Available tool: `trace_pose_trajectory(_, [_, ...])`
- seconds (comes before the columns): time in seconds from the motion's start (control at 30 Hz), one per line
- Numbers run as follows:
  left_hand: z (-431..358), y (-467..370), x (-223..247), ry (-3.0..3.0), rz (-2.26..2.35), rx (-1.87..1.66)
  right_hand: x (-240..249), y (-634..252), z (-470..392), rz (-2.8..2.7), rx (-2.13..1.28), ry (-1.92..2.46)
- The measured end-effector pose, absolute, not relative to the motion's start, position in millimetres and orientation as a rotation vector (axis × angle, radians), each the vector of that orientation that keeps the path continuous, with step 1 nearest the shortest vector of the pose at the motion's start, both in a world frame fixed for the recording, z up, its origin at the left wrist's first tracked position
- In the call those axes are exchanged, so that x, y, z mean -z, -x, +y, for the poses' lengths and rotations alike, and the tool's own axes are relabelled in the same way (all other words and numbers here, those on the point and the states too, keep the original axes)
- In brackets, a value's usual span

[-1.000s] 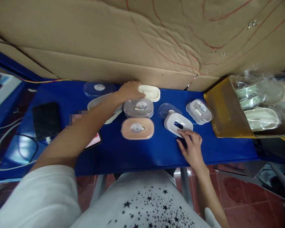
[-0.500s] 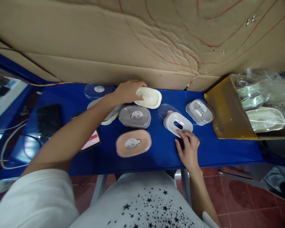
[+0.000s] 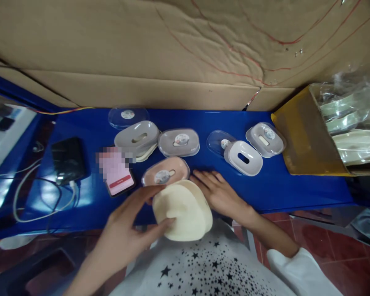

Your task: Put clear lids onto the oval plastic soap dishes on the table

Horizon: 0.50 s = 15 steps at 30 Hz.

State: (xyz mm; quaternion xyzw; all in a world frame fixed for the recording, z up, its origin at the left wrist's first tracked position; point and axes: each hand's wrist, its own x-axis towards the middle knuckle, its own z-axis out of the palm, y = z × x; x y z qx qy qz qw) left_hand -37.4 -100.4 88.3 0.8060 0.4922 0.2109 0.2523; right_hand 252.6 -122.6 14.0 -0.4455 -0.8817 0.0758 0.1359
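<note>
My left hand [image 3: 132,230] grips a cream oval soap dish [image 3: 182,210] at the near edge of the blue table [image 3: 280,187], its underside facing me. My right hand [image 3: 219,192] lies flat beside the dish's right rim, fingers spread and touching it. Just behind the dish sits a pink soap box [image 3: 165,173] with a clear lid. Farther back are a grey lidded box [image 3: 179,142] and a grey tray with a slot [image 3: 137,139].
A white slotted tray [image 3: 243,157], a clear lid [image 3: 218,142] and a clear-lidded box [image 3: 265,139] lie to the right. A yellow carton [image 3: 299,139] holds bagged dishes. A phone [image 3: 117,172], a black device [image 3: 68,159] and cables lie left. A cardboard wall stands behind.
My left hand carried the cream dish from the back of the table to the near edge. My right hand left the white slotted tray and moved left to the dish.
</note>
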Motion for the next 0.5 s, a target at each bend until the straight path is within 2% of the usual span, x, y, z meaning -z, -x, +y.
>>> trace_pose_trajectory(0.13, [-117, 15, -44, -2.290, 1.253, -0.558, -20, -282, -109, -2.326, -0.146, 1.566])
trace_pose_trajectory(0.3, [-100, -20, 4, -2.445, 1.286, -0.619, -7, -330, -136, -1.886, 0.093, 1.980])
trace_pose_trajectory(0.5, [-75, -45, 9, -2.423, 1.137, -0.611, -5, -330, -165, -1.922, 0.089, 1.818])
